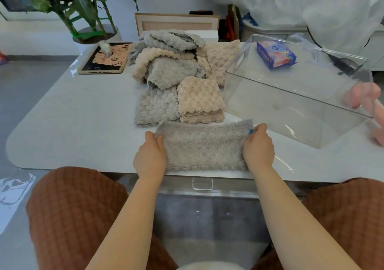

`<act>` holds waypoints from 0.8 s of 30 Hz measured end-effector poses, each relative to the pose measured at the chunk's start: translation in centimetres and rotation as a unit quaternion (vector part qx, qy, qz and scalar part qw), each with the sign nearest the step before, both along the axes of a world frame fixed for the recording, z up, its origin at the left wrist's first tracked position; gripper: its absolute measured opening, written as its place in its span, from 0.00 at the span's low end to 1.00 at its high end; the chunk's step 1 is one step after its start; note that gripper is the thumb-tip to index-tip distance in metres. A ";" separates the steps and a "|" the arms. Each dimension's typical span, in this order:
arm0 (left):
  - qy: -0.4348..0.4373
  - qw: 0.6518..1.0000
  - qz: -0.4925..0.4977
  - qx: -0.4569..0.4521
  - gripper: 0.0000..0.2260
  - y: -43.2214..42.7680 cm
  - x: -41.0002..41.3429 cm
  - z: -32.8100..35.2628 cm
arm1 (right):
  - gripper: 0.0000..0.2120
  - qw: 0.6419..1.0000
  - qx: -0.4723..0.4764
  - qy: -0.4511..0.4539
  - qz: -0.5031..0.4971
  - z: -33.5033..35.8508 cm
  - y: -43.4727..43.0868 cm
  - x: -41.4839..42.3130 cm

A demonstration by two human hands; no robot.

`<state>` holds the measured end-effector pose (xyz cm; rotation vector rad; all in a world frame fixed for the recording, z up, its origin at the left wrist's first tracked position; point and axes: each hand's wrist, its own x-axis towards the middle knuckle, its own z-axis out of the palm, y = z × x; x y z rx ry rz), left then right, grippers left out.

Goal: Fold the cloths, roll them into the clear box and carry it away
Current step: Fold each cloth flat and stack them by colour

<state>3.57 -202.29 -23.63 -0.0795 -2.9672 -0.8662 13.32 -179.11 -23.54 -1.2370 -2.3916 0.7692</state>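
Note:
A grey fluffy cloth (204, 146) lies folded into a wide strip at the near edge of the white table (72, 128). My left hand (150, 155) grips its left end, thumb on top. At the opposite end, my right hand (258, 147) pinches the upper corner. Just behind it sit a folded grey cloth (155, 107) and a folded beige cloth (200, 100) side by side. Further back is a loose pile of grey and beige cloths (172, 59). The clear box (295, 91) stands to the right, with no cloth in it.
A tablet (106, 58) and a potted plant (89, 20) are at the back left. A blue tissue pack (275, 54) shows behind the box. A pink soft thing (367, 101) lies at the right edge. A clear drawer handle (202, 183) is below the table edge.

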 end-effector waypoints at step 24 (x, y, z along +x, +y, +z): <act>-0.115 0.975 0.022 0.188 0.22 -0.2 0.5 1.5 | 0.18 0.995 -0.076 -0.058 -0.002 1.3 -0.6 1.9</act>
